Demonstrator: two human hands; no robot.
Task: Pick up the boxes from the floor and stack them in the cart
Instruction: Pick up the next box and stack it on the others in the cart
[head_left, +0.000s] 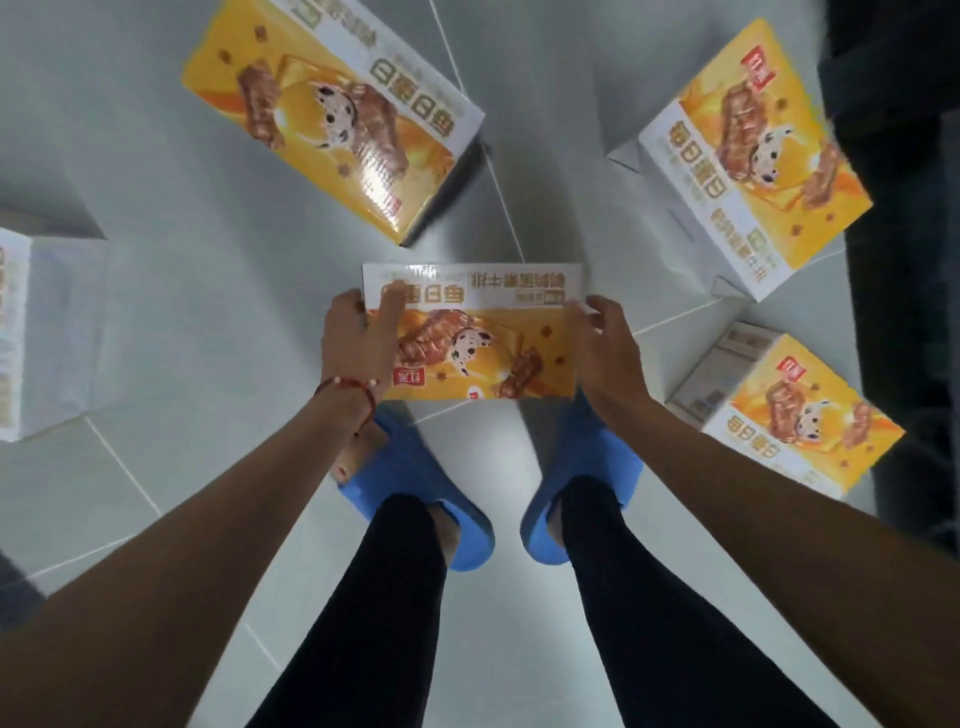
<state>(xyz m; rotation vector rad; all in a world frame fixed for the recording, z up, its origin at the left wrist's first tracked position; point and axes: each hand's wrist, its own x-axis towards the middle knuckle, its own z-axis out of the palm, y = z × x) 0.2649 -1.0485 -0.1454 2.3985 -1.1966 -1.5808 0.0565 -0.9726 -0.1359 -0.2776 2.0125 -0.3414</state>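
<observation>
A yellow and white printed box (478, 338) lies straight below me, just ahead of my feet. My left hand (358, 343) grips its left end, fingers spread over the top face. My right hand (608, 353) presses against its right end with fingers curled at the edge. Whether the box rests on the floor or is lifted off it I cannot tell. Three more boxes of the same print sit on the floor: one at upper left (332, 114), one at upper right (753, 161), one at the right (789, 410). No cart shows in this view.
A white box side (31, 338) stands at the far left edge. A dark object (904, 260) runs down the right border. My blue slippers (431, 499) stand on the pale tiled floor (182, 312), with bare tile between the boxes.
</observation>
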